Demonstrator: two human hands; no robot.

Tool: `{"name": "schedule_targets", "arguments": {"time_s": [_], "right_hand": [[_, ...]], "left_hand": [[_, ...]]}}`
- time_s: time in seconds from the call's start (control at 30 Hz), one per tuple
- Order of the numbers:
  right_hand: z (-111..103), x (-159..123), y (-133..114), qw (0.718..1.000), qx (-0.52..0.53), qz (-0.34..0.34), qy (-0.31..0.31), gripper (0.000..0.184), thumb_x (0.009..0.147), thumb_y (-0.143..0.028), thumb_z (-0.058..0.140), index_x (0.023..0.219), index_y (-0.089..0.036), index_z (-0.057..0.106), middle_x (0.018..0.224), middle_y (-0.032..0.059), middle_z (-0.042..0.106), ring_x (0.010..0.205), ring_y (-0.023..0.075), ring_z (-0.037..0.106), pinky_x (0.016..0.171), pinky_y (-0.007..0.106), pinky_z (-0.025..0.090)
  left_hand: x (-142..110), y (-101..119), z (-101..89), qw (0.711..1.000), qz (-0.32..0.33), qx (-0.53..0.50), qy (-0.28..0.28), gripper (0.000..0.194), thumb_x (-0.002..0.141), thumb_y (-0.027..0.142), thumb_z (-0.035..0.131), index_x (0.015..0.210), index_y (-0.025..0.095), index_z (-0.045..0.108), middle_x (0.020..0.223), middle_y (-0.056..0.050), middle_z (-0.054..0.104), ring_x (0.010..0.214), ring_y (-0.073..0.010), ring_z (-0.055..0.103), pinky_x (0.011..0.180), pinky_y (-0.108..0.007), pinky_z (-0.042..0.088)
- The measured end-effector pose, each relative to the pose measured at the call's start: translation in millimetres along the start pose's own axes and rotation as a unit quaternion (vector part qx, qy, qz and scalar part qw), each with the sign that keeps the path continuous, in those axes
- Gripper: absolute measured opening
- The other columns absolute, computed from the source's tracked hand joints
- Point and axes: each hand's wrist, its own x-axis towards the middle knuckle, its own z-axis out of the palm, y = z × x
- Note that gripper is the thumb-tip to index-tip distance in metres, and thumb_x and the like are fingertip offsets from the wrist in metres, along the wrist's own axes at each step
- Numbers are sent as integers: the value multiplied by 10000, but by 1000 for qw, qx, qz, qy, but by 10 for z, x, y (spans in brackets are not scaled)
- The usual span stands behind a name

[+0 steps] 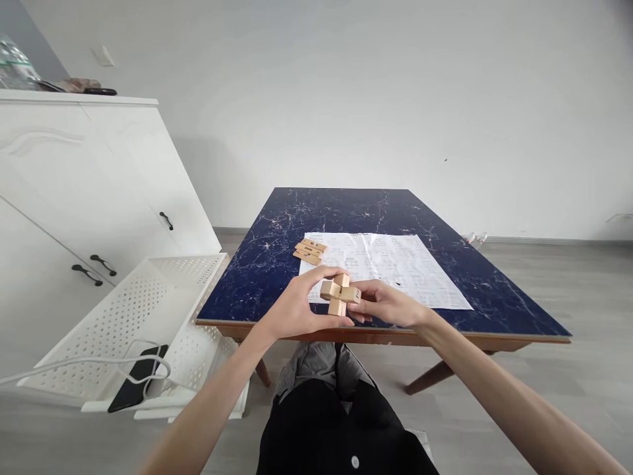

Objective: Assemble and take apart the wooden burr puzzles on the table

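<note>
Nearest the camera, a black garment (346,429) with a white button is showing below the table's near edge. Both hands are gripping a cross-shaped wooden block assembly (340,293) over the near part of the blue marbled table (262,264). The left hand (291,307) is spanning it in a wide, curved grip, with digits bearing on its upper and lower ends. The right hand (390,305) is pinching its right side in a narrower grip; a dark marking is showing on the block end there. Beyond the hands, a printed paper sheet (395,257) is lying creased on the table. Loose wooden pieces (310,251) are resting at its far left corner, some bearing dark marks. To the left, a white perforated basket (113,316) is standing beside the table, with a black device (138,379) and a white cable (89,361) at its near end. A white cabinet (89,165) is standing farther left, and a pale wall (346,99) is rising behind the table.
</note>
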Motion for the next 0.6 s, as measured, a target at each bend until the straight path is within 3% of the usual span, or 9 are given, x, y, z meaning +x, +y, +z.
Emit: {"name": "schedule_targets", "arguments": {"time_s": [0.17,0.33,0.47,0.6], "right_hand": [[76,-35,-10,997,-28,-3,72,483,988,-674,700,973,-192,736,763,5,602,648,146,479,629,299,405],[161,-106,-51,986,-82,-11,143,443,1020,-637,673,1022,-204,760,767,19,653,677,170,535,665,309,450],[193,-176,-125,980,-104,-15,167,422,1035,-589,670,1183,-210,785,887,59,756,744,198,607,704,321,489],[227,-225,-159,976,-115,-32,184,403,1046,-565,654,1171,-211,800,951,79,790,790,225,656,739,338,524]], "left_hand": [[-21,11,20,999,30,20,28,712,783,432,976,1377,234,638,1351,-114,749,1260,-323,717,1108,-437,547],[-33,23,68,997,48,27,49,727,803,480,959,1401,251,615,1366,-116,741,1266,-327,718,1106,-452,551],[-42,59,129,995,68,22,68,744,812,450,959,1432,274,587,1370,-101,735,1256,-312,718,1092,-441,553],[-37,127,177,994,73,35,71,753,816,438,961,1445,282,578,1378,-98,730,1258,-310,713,1088,-439,551]]}}
